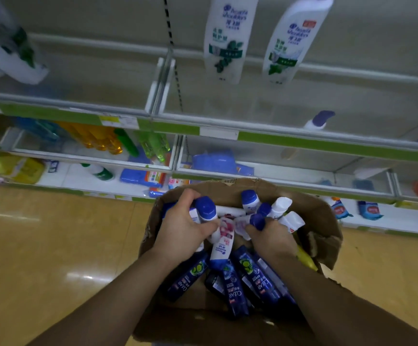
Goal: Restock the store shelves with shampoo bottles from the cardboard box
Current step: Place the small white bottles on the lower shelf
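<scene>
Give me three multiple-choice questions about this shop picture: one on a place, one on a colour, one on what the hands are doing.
1. Where do the dark blue CLEAR bottles lie?
A. on the top shelf
B. in the cardboard box
C. on the floor

2. What colour is the cap of the white bottle in the left hand?
A. green
B. red
C. blue

3. What are the left hand and the right hand doing?
A. both grip bottles inside the box
B. both hang idle
C. one rests on a shelf

Answers:
1 B: they lie at the box's near end.
2 C: the cap by the fingers is blue.
3 A: the left hand's fingers curl round the white bottle, and the right hand grips a blue-capped bottle.
</scene>
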Available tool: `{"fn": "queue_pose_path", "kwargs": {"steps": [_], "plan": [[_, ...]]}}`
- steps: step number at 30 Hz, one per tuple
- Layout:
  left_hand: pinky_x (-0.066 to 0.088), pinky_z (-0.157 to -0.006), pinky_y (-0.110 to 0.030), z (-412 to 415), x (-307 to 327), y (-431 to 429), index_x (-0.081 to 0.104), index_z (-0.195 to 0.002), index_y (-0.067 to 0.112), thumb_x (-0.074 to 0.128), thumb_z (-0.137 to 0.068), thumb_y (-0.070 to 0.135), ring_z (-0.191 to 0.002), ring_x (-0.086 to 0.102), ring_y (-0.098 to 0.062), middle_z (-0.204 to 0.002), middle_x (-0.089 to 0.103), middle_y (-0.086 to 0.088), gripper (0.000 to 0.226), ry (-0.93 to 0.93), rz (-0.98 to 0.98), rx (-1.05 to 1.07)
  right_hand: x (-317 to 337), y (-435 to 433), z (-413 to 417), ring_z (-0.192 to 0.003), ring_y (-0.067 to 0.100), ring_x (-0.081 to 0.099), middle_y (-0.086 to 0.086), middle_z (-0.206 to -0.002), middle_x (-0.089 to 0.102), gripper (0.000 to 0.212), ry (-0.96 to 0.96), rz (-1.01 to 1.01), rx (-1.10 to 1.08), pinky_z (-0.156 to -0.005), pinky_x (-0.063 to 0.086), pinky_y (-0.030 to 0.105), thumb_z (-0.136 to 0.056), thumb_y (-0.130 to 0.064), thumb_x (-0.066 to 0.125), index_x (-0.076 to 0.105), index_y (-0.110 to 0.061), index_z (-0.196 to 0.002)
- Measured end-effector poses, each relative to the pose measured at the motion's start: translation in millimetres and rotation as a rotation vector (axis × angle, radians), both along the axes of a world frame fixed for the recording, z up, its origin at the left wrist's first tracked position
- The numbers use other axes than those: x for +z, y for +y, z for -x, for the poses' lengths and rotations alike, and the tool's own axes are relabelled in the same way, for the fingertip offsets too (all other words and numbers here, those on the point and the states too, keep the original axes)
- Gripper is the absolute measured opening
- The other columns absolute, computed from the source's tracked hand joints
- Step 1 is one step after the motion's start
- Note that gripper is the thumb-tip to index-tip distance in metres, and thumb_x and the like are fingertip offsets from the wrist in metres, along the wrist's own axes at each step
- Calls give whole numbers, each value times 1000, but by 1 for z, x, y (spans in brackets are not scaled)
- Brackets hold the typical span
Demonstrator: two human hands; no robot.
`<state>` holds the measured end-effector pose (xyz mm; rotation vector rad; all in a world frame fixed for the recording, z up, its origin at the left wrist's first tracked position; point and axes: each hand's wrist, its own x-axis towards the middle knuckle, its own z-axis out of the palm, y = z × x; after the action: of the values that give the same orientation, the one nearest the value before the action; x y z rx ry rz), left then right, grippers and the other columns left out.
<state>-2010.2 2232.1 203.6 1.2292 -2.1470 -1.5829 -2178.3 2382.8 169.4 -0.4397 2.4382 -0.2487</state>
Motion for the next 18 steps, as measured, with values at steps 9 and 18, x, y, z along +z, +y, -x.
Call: {"fn": "queue_pose_path", "kwargs": {"steps": [9, 18], "plan": [[51, -62, -13, 22, 136, -11, 57, -104, 42, 84, -59, 59, -79, 67, 3, -94, 70, 24, 56, 191, 95, -10, 186, 22, 14, -61, 10, 63, -5, -68, 68, 29, 36, 452, 99, -61, 52, 35, -74, -54, 66, 65, -28, -85], [55, -73, -19, 29, 300, -28, 70, -98, 47, 90, -71, 21, -92, 68, -5, -100, 74, 8, 43, 533, 128, -74, 392, -8, 12, -62, 13, 61, 1, -73, 69, 45, 184, 857, 180, -62, 49, 35, -64, -62, 65, 67, -21, -82]]}}
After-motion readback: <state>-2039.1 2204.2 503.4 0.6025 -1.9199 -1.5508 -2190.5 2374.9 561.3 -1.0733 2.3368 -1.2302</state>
